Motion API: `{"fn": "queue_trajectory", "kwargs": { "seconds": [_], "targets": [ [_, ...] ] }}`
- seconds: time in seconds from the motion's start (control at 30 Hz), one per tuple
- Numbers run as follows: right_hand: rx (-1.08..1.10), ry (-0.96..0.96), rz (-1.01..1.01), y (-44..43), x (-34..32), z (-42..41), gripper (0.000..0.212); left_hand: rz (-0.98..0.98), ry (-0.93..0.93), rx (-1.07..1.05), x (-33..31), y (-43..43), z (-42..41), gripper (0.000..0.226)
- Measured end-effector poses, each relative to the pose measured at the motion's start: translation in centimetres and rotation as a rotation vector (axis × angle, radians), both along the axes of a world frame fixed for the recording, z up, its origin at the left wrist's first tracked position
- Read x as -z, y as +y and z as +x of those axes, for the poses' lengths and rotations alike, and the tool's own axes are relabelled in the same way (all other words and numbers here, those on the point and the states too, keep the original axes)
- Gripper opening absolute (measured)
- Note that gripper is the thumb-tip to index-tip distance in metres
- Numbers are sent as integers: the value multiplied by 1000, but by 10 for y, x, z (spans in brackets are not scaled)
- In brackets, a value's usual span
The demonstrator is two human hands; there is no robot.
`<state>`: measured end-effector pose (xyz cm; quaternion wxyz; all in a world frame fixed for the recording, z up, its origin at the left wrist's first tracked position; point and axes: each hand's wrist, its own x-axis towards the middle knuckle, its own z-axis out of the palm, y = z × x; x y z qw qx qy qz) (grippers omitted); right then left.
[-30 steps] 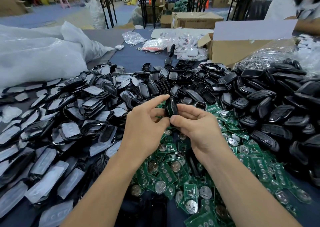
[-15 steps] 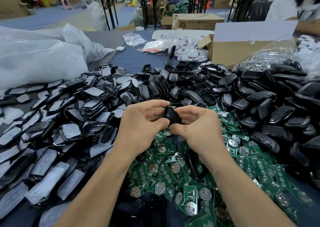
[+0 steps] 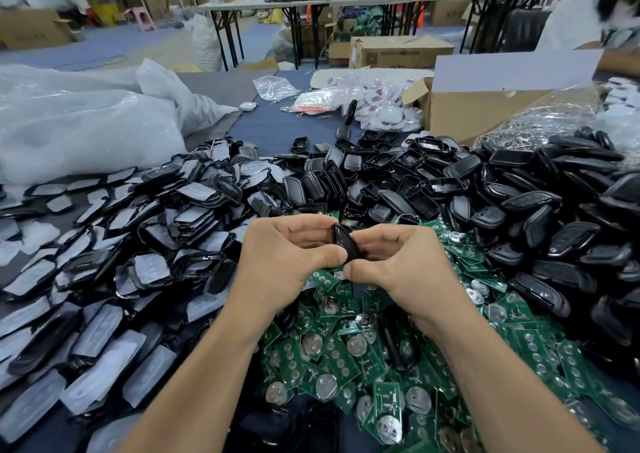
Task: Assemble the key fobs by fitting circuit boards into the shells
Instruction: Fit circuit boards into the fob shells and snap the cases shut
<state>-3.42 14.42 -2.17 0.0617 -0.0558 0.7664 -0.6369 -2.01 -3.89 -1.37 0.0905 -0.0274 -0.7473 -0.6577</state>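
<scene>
A black key fob shell (image 3: 344,241) is held between both hands above the pile of green circuit boards (image 3: 349,352). My left hand (image 3: 284,258) grips its left side, thumb pressed on the near edge. My right hand (image 3: 398,262) grips the right side, thumb tip meeting the left thumb. Most of the shell is hidden by my fingers, and whether a board sits inside cannot be seen. Several boards carry round silver coin cells.
Film-covered shell halves (image 3: 114,265) heap on the left, black shells (image 3: 540,224) on the right and behind. A white plastic bag (image 3: 79,123) lies far left; an open cardboard box (image 3: 485,106) stands back right. A person in white (image 3: 581,13) is at the far right.
Both hands have dropped a little and closed in on the shell. It was upright between fingertips a second ago; now it lies tilted and more covered, thumbs touching.
</scene>
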Motion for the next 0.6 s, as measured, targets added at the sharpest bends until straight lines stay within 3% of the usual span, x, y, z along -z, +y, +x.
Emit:
{"fn": "queue_trajectory", "kwargs": {
  "seconds": [0.27,0.43,0.6],
  "targets": [
    [-2,15,22,1,-1,-3,40,-33,-15,-31,0,0,-3,42],
    [124,177,192,-5,1,3,43,25,-42,-87,-2,6,1,19],
    [218,319,370,-12,3,9,42,52,-94,-140,-2,11,1,30]
  ]
}}
